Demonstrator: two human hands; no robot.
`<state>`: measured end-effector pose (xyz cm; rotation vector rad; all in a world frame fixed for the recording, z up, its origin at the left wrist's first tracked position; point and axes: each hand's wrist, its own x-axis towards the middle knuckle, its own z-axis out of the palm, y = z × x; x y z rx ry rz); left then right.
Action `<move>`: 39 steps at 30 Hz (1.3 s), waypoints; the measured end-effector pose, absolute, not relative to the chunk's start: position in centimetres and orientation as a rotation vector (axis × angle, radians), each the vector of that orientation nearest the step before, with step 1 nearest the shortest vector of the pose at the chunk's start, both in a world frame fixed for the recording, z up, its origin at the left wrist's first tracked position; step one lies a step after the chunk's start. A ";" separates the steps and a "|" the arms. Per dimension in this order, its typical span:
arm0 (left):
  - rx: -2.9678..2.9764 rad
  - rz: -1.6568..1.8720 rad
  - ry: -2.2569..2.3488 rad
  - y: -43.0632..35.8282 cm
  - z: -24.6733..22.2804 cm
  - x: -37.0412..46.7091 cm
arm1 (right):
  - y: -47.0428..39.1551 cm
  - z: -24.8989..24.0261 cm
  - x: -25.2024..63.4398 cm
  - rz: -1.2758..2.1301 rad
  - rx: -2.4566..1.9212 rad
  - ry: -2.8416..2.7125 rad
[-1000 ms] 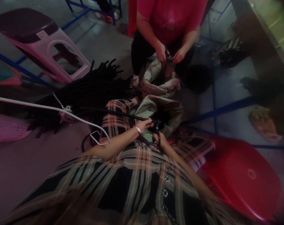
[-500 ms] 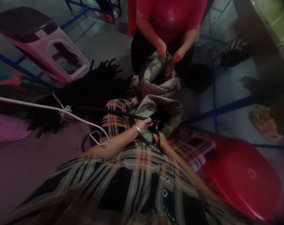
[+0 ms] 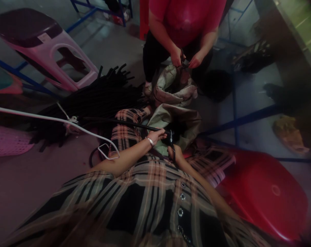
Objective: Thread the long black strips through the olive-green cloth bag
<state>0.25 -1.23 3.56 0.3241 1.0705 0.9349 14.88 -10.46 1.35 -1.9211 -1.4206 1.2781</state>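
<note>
My left hand [image 3: 158, 135] is closed around a long black rubber-like strip [image 3: 135, 125], which runs leftward over my knee toward a pile of similar black strips [image 3: 101, 94]. In my right hand [image 3: 176, 153] is a pair of scissors [image 3: 172, 138]; its blades point up at the strip's end, just past my left fingers. Beneath both hands an open woven sack [image 3: 190, 127] holds dark pieces that are hard to make out. A white cable with a square loop [image 3: 105, 151] passes above my left forearm.
Opposite me a person in a pink top [image 3: 187, 20] works with scissors over another sack [image 3: 168, 91]. A pink stool [image 3: 65, 58] and pink basket [image 3: 10, 140] stand at left, a red stool [image 3: 271, 195] at right. Blue metal bars [image 3: 250, 118] cross the right side.
The end of the strip beyond my left fingers looks shorter, and the scissor blades show more plainly. My right hand has shifted slightly. The left hand stays in place.
</note>
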 end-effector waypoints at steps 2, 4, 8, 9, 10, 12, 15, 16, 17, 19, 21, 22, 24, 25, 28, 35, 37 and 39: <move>0.316 0.937 1.073 -1.2 3.5 0.2 | -10.5 1.2 14.9 1.309 -1.932 -1.396; 0.305 0.946 1.077 -1.1 3.4 0.2 | -10.5 1.1 14.9 1.319 -1.924 -1.393; 0.285 0.950 1.086 -1.1 3.3 0.1 | -10.5 0.7 15.0 1.279 -1.921 -1.389; 0.286 0.945 1.082 -1.1 3.2 0.1 | -10.5 0.6 15.0 1.277 -1.928 -1.379; 0.288 0.941 1.079 -1.1 3.2 0.1 | -10.4 0.6 15.1 1.282 -1.934 -1.365; 0.286 0.942 1.072 -1.1 3.1 0.1 | -10.3 0.8 15.1 1.299 -1.944 -1.335; 0.264 0.956 1.054 -0.9 3.0 0.1 | -10.2 1.2 15.2 1.313 -1.948 -1.299; 0.252 0.962 1.043 -0.9 2.9 0.1 | -10.1 1.4 15.2 1.318 -1.951 -1.285; 0.239 0.963 1.032 -0.8 2.9 0.0 | -10.0 1.6 15.2 1.320 -1.956 -1.270; 0.207 0.960 1.017 -0.6 3.0 0.0 | -10.0 1.9 15.2 1.314 -1.959 -1.250; 0.176 0.954 1.011 -0.4 3.1 -0.1 | -10.0 2.1 15.1 1.313 -1.935 -1.259; 0.167 0.953 1.011 -0.3 3.2 -0.1 | -10.0 2.1 15.1 1.329 -1.913 -1.275; 0.169 0.961 1.014 -0.2 3.4 -0.1 | -10.1 2.0 14.9 1.391 -1.859 -1.331; 0.180 0.969 1.017 -0.2 3.5 -0.1 | -10.2 1.8 14.9 1.422 -1.834 -1.367; 0.226 0.993 1.032 -0.5 3.7 0.1 | -10.3 1.6 14.7 1.470 -1.769 -1.465; 0.273 0.954 1.035 -1.5 3.8 0.7 | -10.2 2.2 14.2 1.481 -1.814 -1.447; 0.280 0.940 1.041 -1.7 3.8 0.8 | -10.0 2.3 14.1 1.476 -1.826 -1.427; 0.289 0.929 1.043 -1.9 3.9 0.9 | -9.9 2.2 14.0 1.484 -1.836 -1.403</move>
